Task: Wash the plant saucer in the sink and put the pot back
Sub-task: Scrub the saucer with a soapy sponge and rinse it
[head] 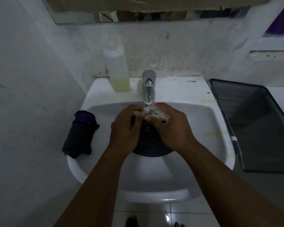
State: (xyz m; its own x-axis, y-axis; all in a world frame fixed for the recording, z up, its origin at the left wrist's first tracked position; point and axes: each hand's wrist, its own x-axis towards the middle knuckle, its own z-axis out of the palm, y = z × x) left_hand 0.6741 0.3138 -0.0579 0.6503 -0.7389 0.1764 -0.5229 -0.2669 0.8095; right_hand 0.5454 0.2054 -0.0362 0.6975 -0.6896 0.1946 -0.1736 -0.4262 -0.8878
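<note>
A black round plant saucer (pixel 152 145) is held tilted over the white sink basin (pixel 202 122), right below the faucet (pixel 148 86). My left hand (pixel 125 128) grips the saucer's left far rim, fingers curled over it. My right hand (pixel 172 126) is shut on a small foamy scrubbing pad (pixel 154 112), pressed against the saucer's upper edge under the spout. The hands hide much of the saucer. I cannot tell whether water is running. No plant pot can be made out for certain.
A dark fabric bundle with a purple band (pixel 79 133) lies on the sink's left rim. A clear bottle with yellowish liquid (pixel 117 69) stands left of the faucet. A dark rectangular tray (pixel 252 125) sits right of the sink. Walls close in at left and behind.
</note>
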